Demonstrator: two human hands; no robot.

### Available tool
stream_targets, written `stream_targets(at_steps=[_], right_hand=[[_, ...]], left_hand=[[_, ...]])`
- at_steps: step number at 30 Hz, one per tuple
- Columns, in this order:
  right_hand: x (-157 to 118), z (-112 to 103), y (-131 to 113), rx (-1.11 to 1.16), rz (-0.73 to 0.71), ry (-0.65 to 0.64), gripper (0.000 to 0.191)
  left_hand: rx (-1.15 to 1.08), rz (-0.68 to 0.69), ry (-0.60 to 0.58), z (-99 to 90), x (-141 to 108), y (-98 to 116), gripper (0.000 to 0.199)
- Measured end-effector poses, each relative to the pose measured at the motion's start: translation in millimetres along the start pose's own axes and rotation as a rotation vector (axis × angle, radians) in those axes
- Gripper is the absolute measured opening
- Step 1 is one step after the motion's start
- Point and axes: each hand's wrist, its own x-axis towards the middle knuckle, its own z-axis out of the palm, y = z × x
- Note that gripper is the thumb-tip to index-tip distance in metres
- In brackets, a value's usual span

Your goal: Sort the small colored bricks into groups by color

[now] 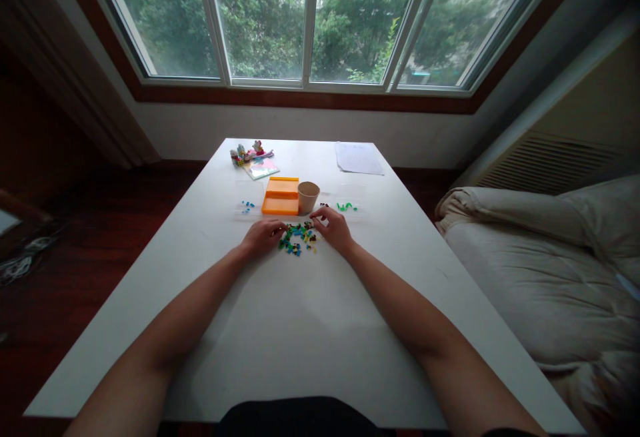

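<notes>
A loose pile of tiny building bricks in green, blue, yellow and dark brown lies on the white table. At the pile's left edge is my left hand, its fingers curled together by the green bricks; whether a brick is between them is too small to see. My right hand is over the pile's right side with thumb and forefinger closed toward each other, and anything in that pinch is too small to name. Just beyond it stands a brown paper cup, beside an open orange case.
Blue pieces lie in a clear tray to the left; green pieces lie in another to the right. Small figures, a light card and paper sheets are at the far end. A padded sofa stands right.
</notes>
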Motion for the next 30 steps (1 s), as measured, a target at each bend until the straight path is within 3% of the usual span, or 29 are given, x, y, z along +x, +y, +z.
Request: stream_targets(at_steps=[4,10,20,24,30], right_hand=[[2.4,0.8,7.6,0.073,0.176,0.108,0.01],[8.0,2.2,28.0,0.183,0.285,0.24,0.016],[9.3,9.1,46.4,0.451,0.484,0.24,0.029],[9.9,7.7,44.2,0.544,0.556,0.232,0.032],[12.9,5.2,36.5,0.715,0.554,0.174,0.046]], left_hand=[[-0.016,0.008,-0.001,0.0,0.4,-0.5,0.024],[-0.016,0.018,-0.012,-1.5,-0.4,1.1,0.023],[-0.008,0.011,-0.015,-0.9,-0.8,1.0,0.023],[-0.012,0.012,-0.021,-0.2,-1.0,0.1,0.023],[-0.017,0.007,-0.018,-0.5,-1.2,0.6,0.024]])
